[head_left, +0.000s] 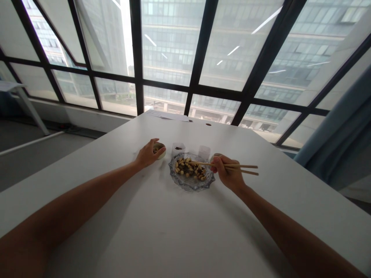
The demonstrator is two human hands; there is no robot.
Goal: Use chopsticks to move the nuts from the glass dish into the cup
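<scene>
My left hand (147, 153) has its thumb and fingers around a small round cup (161, 155) with brownish bits inside. In my right hand (231, 173) is a pair of wooden chopsticks (246, 166). Their tips reach over a scalloped clear glass dish (191, 187) and are among the pale and dark nut-like pieces (185, 166) lying in it. Whether the tips pinch a piece is too small to tell. Part of a roundish object (216, 155) shows behind my right hand, mostly hidden by it.
Behind the dish stand a small clear container (178, 150) with dark bits and another translucent one (204, 151). Papers (166, 116) and two dark round spots lie at the far end of the white table (162, 231). Windows rise beyond; a blue curtain (333, 135) hangs right.
</scene>
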